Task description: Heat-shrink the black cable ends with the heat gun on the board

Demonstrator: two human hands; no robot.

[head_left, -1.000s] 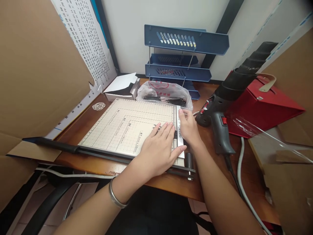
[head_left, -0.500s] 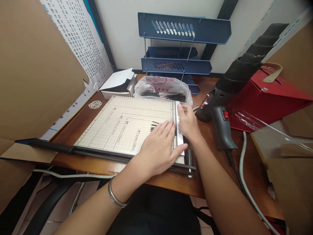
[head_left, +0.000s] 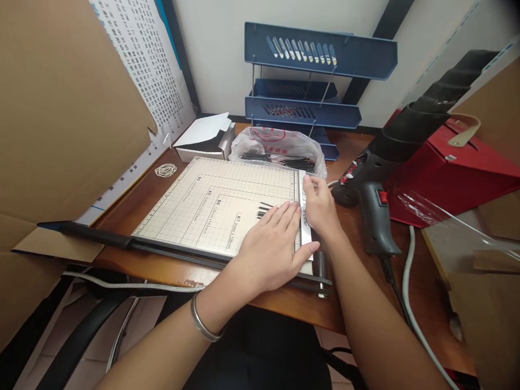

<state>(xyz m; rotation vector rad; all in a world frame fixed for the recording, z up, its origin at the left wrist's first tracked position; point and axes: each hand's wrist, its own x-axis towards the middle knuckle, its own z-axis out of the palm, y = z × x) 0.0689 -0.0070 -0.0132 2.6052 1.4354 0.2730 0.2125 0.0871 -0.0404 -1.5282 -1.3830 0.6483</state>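
Observation:
A cream paper cutter [head_left: 187,206] with printed size grids lies on the wooden desk. Its black handle [head_left: 97,236] runs along the near edge, out to the left. My left hand [head_left: 272,244] rests flat on the board, fingers extended and thumb spread to the right, over several thin black pieces [head_left: 264,210] whose left ends show. My right hand [head_left: 320,203] is at the cutter's right edge, against the white labelled strip [head_left: 305,233]. Its fingers are bent, and whatever lies under them is hidden.
Behind the cutter are an open white box [head_left: 205,138], a plastic bag [head_left: 278,146] of black pieces and a blue rack [head_left: 320,54]. A heat gun [head_left: 374,211] and a red box [head_left: 455,168] stand at right. Rubber bands [head_left: 166,170] lie at left.
The whole view has shifted, so everything appears slightly further right. Both hands keep nearly the same place on the cutter.

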